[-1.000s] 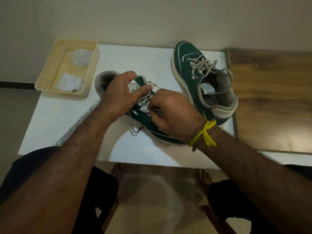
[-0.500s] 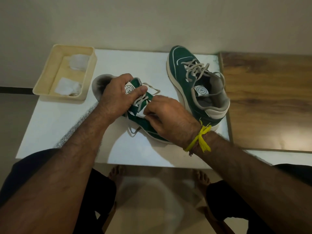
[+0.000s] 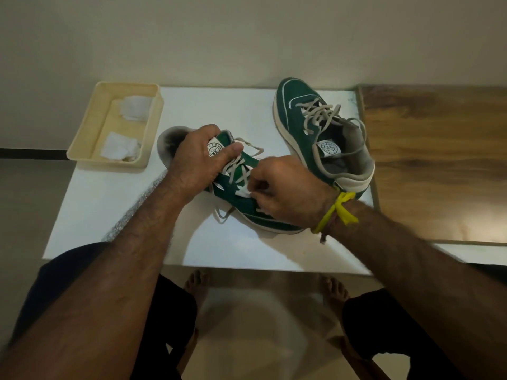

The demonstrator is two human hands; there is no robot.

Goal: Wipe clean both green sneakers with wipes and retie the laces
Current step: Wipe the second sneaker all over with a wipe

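Suede-like green sneaker (image 3: 233,198) under left hand (image 3: 200,157); crumpled wipe (image 3: 244,192) in right hand (image 3: 285,193).

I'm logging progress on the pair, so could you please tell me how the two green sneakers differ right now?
The near sneaker is gripped by the left hand while the right hand pinches a white wipe against it; the far sneaker lies untouched. Both are green with pale, loose laces.

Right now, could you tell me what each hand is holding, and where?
Left hand grips the near sneaker at its tongue; right hand pinches a white wipe against its side.
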